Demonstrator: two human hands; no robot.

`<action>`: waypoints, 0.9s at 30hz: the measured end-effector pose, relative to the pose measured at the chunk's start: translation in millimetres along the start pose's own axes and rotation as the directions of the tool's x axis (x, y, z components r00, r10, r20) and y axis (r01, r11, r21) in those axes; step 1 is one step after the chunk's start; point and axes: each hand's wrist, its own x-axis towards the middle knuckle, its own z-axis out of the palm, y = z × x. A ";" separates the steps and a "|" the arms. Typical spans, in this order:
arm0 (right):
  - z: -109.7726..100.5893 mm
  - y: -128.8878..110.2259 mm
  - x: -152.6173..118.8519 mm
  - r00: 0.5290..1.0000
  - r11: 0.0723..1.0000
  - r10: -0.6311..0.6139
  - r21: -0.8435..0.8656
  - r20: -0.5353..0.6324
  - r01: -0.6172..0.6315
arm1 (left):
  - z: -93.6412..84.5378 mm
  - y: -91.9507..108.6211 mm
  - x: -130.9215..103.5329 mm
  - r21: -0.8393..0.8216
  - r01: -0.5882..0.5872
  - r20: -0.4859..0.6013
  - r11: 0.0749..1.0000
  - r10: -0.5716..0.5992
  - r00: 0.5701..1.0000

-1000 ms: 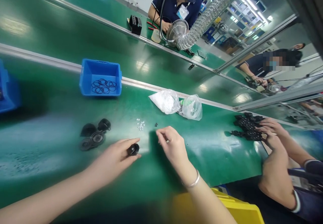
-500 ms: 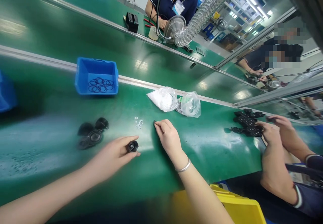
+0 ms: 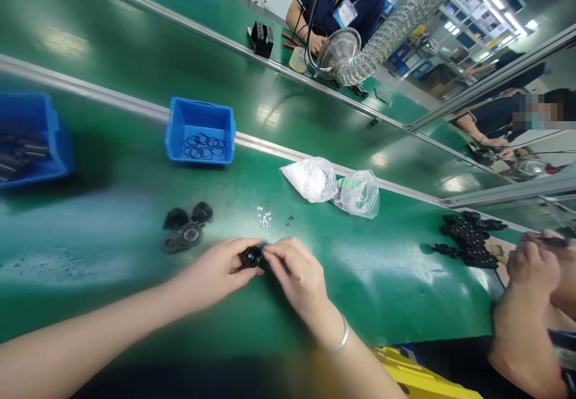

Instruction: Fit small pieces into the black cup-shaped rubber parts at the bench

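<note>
Head view: your left hand (image 3: 220, 267) grips the black cap (image 3: 251, 257); your right hand (image 3: 300, 276) pinches narrowly beside it, on what I cannot tell.

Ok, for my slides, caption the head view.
Left hand holding a black part, right hand beside it, over a green table.

The round part (image 3: 252, 257) at near centre is black, as are the loose parts (image 3: 189, 234) to its left and the heap (image 3: 470, 237) at right. Glossy green covers the table (image 3: 396, 291), streaked with pale reflections. The small chips (image 3: 264, 219) are white, the specks (image 3: 290, 218) beside them black. Both left bins (image 3: 65, 147) are blue; black rings (image 3: 204, 147) loop inside one. The bangle (image 3: 345, 333) is silver, the near-right crate (image 3: 418, 375) yellow, the far ribbed duct (image 3: 407, 24) silver.
</note>
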 end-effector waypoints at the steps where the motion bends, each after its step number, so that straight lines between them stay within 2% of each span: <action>1: 4.0 -5.7 -1.9 0.999 0.999 -0.024 0.026 0.036 0.023 | -0.5 0.8 0.0 0.059 -0.001 -0.010 0.998 0.002 1.000; 4: 12.5 -11.8 -3.0 0.992 0.998 -0.059 0.043 0.109 0.055 | -1.9 3.9 -0.2 0.164 0.006 -0.019 0.986 -0.003 1.000; 8: 14.2 -8.5 0.6 0.988 0.997 -0.072 0.019 0.134 0.070 | -2.3 5.2 -0.3 0.149 0.000 -0.014 0.989 0.002 1.000; 12: 15.8 -8.7 -0.9 0.992 0.998 -0.064 0.018 0.106 0.063 | -1.8 2.8 0.7 0.088 -0.003 -0.014 0.996 0.005 1.000; 19: 21.0 -8.9 -0.5 0.998 0.992 -0.063 0.112 0.023 0.060 | -3.7 0.4 0.1 0.036 -0.017 -0.008 0.999 0.017 1.000; 22: 18.7 -9.0 -0.1 0.997 0.988 -0.070 0.139 0.027 0.065 | -4.0 -3.1 0.0 -0.048 -0.017 0.014 0.999 0.018 1.000; 27: 13.3 -9.5 -9.7 0.987 0.991 -0.103 0.098 0.123 0.091 | -5.5 -7.4 2.0 -0.246 0.015 0.040 0.969 -0.005 0.999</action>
